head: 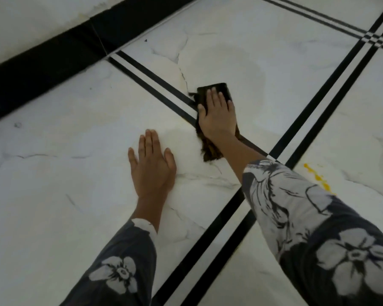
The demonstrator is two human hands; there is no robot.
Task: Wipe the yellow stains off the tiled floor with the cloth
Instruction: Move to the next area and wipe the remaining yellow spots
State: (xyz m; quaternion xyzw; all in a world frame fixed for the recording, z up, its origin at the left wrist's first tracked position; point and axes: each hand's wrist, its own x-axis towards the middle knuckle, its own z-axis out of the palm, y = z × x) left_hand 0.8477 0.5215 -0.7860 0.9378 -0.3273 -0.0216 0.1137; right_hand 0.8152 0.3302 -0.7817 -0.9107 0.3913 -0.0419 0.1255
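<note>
The cloth (217,89) was dark brown w/ a frayed edge, pinned flat on the tiled floor (53,184) over a black stripe by the right hand (217,115). Left hand (152,166) lay flat & empty on a tile; yellow stains (317,177) sat near the right sleeve.

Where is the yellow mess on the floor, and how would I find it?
Start at the white marble-look tiled floor and follow the double black stripe running down toward the flower-print right sleeve. Just beyond that sleeve lies the yellow stain, a thin splattered trail. It is the only bright colour there.
</note>
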